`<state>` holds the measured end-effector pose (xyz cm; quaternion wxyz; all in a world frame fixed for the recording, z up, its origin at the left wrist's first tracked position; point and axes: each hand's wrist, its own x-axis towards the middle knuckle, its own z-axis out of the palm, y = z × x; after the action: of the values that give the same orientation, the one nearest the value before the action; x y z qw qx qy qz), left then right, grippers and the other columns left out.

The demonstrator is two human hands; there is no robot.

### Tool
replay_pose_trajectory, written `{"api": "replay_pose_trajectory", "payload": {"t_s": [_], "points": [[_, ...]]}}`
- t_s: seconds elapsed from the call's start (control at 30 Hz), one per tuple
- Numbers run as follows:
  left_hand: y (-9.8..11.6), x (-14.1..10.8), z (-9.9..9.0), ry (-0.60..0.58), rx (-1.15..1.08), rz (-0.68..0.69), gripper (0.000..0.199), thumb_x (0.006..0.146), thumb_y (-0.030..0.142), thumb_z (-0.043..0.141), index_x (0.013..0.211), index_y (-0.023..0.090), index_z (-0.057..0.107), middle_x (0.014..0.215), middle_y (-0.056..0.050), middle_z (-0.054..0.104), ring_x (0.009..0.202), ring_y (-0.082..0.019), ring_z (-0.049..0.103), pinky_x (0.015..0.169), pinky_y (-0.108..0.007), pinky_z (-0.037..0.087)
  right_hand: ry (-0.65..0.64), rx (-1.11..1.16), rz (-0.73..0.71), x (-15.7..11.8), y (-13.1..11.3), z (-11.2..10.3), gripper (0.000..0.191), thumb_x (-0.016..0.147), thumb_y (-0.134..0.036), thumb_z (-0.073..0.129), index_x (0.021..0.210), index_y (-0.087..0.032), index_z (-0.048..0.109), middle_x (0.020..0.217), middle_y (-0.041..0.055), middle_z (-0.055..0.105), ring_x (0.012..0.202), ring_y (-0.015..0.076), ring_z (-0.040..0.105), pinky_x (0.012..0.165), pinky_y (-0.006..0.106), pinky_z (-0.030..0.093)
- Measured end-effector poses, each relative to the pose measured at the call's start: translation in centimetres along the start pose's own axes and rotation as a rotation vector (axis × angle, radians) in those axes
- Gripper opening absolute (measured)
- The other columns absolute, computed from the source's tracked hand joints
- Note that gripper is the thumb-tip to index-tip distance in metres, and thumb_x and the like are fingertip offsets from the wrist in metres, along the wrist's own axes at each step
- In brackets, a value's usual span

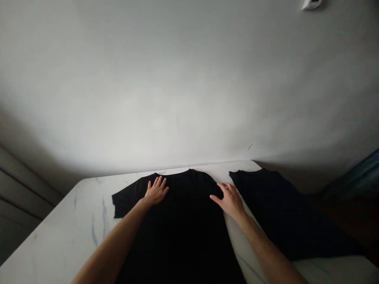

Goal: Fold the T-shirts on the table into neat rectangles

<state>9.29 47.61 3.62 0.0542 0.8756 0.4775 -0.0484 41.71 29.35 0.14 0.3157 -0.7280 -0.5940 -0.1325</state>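
Note:
A black short-sleeved T-shirt lies spread on the white table, its neckline toward the wall. My left hand rests flat on its left shoulder area, fingers stretched out. At the shirt's right side is my right hand, with thumb and fingers apart at the edge of the fabric. The left sleeve extends outward. On the right, the sleeve is mostly hidden by my hand, and I cannot make out how it lies.
A dark navy garment lies to the right and reaches past the table's right edge. The marble-patterned table stands against a pale wall. Grey panels are at the left, and a small white device is high on the wall.

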Motion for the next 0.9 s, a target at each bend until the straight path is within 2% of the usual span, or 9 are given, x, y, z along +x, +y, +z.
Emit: {"api": "replay_pose_trajectory", "payload": {"t_s": [0.1, 0.2, 0.27, 0.33, 0.4, 0.47, 0.63, 0.77, 0.9], "points": [[1.8, 0.9, -0.9, 0.099, -0.001, -0.045, 0.054, 0.103, 0.043, 0.034, 0.151, 0.019, 0.039, 0.162, -0.016, 0.033, 0.152, -0.034, 0.023, 0.118, -0.064, 0.02, 0.02, 0.017, 0.022, -0.3, 0.6, 0.5, 0.038, 0.088, -0.046, 0.062, 0.114, -0.02, 0.07, 0.113, 0.0137, 0.067, 0.109, 0.0317, 0.059, 0.094, 0.044, 0.051], [5.4, 2.7, -2.3, 0.207, -0.057, -0.02, 0.044, 0.103, 0.041, 0.037, 0.134, 0.018, 0.056, 0.14, -0.016, 0.059, 0.135, -0.029, 0.05, 0.111, -0.047, 0.039, 0.059, 0.119, 0.066, -0.2, 1.2, 0.8, 0.029, 0.093, -0.037, 0.051, 0.1, -0.019, 0.073, 0.102, 0.0132, 0.07, 0.1, 0.0286, 0.063, 0.091, 0.042, 0.051], [8.2, 4.7, -3.1, 0.196, -0.088, 0.004, 0.04, 0.103, 0.043, 0.037, 0.12, 0.02, 0.065, 0.123, -0.013, 0.068, 0.118, -0.026, 0.062, 0.1, -0.037, 0.047, 0.09, 0.196, 0.111, 0.1, 1.5, 0.8, 0.033, 0.095, -0.039, 0.047, 0.095, -0.019, 0.073, 0.097, 0.0129, 0.072, 0.095, 0.0273, 0.065, 0.09, 0.041, 0.052], [10.7, 6.8, -3.5, 0.168, -0.104, 0.005, 0.039, 0.102, 0.045, 0.04, 0.109, 0.019, 0.069, 0.112, -0.012, 0.071, 0.107, -0.025, 0.067, 0.091, -0.034, 0.051, 0.132, 0.258, 0.2, 0.4, 1.7, 0.6, 0.039, 0.095, -0.045, 0.045, 0.094, -0.018, 0.073, 0.094, 0.0135, 0.073, 0.09, 0.0271, 0.067, 0.087, 0.04, 0.053], [12.7, 8.8, -3.8, 0.154, -0.118, 0.01, 0.036, 0.1, 0.042, 0.044, 0.109, 0.017, 0.069, 0.11, -0.014, 0.071, 0.103, -0.026, 0.068, 0.088, -0.035, 0.052, 0.161, 0.307, 0.319, 0.8, 1.9, 0.3, 0.047, 0.093, -0.054, 0.044, 0.094, -0.017, 0.074, 0.092, 0.0146, 0.075, 0.085, 0.0274, 0.068, 0.081, 0.039, 0.054], [14.2, 10.3, -3.9, 0.159, -0.129, 0.059, 0.033, 0.098, 0.036, 0.049, 0.118, 0.016, 0.066, 0.117, -0.015, 0.069, 0.11, -0.027, 0.065, 0.091, -0.035, 0.051, 0.162, 0.361, 0.43, 1.1, 2.2, 0.1, 0.054, 0.089, -0.062, 0.046, 0.095, -0.017, 0.074, 0.09, 0.0152, 0.076, 0.081, 0.0279, 0.07, 0.076, 0.038, 0.055], [16.9, 12.2, -3.5, 0.144, -0.154, 0.305, 0.032, 0.096, 0.032, 0.058, 0.127, 0.028, 0.065, 0.132, -0.007, 0.064, 0.128, -0.025, 0.053, 0.104, -0.037, 0.045, 0.111, 0.553, 0.61, 1.4, 2.7, -0.1, 0.066, 0.082, -0.073, 0.05, 0.1, -0.014, 0.074, 0.072, 0.0121, 0.073, 0.066, 0.0268, 0.07, 0.066, 0.036, 0.055], [18.1, 13.0, -2.3, 0.141, -0.167, 0.374, 0.029, 0.094, 0.032, 0.062, 0.121, 0.028, 0.068, 0.131, -0.006, 0.064, 0.126, -0.026, 0.054, 0.103, -0.041, 0.046, 0.135, 0.607, 0.626, 1.5, 2.7, -0.3, 0.068, 0.08, -0.074, 0.055, 0.102, -0.013, 0.074, 0.072, 0.0109, 0.072, 0.064, 0.0241, 0.067, 0.06, 0.033, 0.054], [18.5, 13.4, -0.8, 0.189, -0.191, 0.371, 0.023, 0.095, 0.028, 0.059, 0.116, 0.026, 0.069, 0.126, -0.007, 0.066, 0.12, -0.025, 0.058, 0.102, -0.041, 0.045, 0.064, 0.778, 0.58, 1.8, 2.7, -0.6, 0.062, 0.084, -0.068, 0.055, 0.112, -0.015, 0.073, 0.079, 0.0099, 0.073, 0.064, 0.0196, 0.066, 0.054, 0.028, 0.052]]}}
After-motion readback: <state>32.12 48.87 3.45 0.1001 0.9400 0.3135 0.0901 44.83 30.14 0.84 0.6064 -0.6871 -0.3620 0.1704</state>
